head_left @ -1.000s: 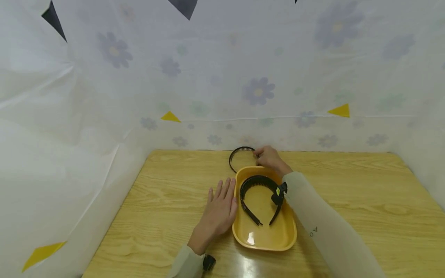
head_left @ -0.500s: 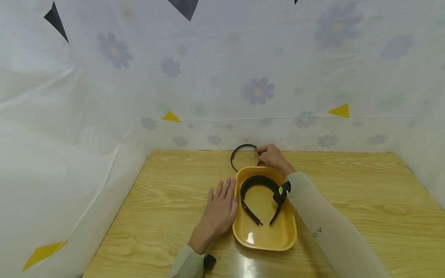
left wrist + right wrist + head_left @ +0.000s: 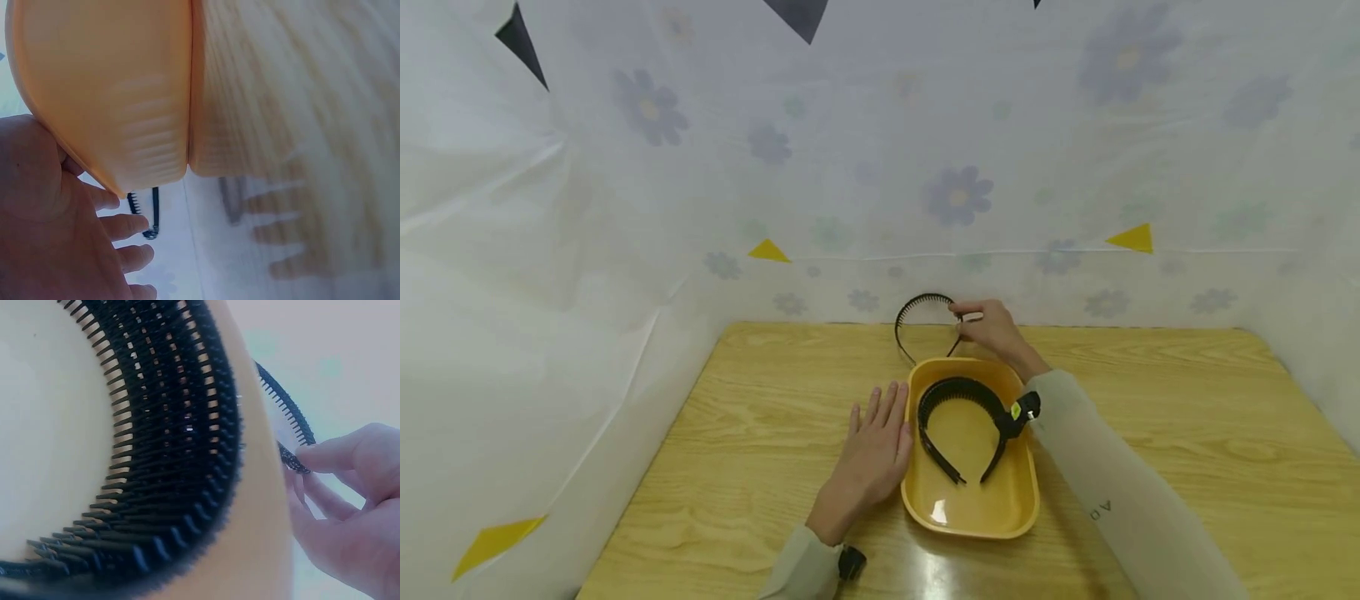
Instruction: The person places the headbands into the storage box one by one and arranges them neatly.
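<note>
Behind the yellow tray point(image 3: 970, 517), my right hand point(image 3: 996, 329) pinches a thin black toothed headband point(image 3: 925, 297) by its right side, between thumb and fingers. The headband stands arched up at the table's far edge, overlapping the wall in the head view. Inside the tray lie several more black toothed headbands point(image 3: 955, 389), nested together with their ends toward me; the right wrist view shows their rows of teeth point(image 3: 162, 425) close up. My left hand point(image 3: 872, 454) rests with straight fingers along the tray's left side, its fingertips at the rim in the left wrist view.
The wood-grain table point(image 3: 760, 450) extends to both sides of the tray. A pale flowered sheet point(image 3: 850, 167) hangs at the back and left, with yellow triangles point(image 3: 1131, 238) and dark ones stuck on it.
My right hand has lifted the held headband a little higher at the back, and the right forearm has shifted slightly right. The left hand and tray stay in place.
</note>
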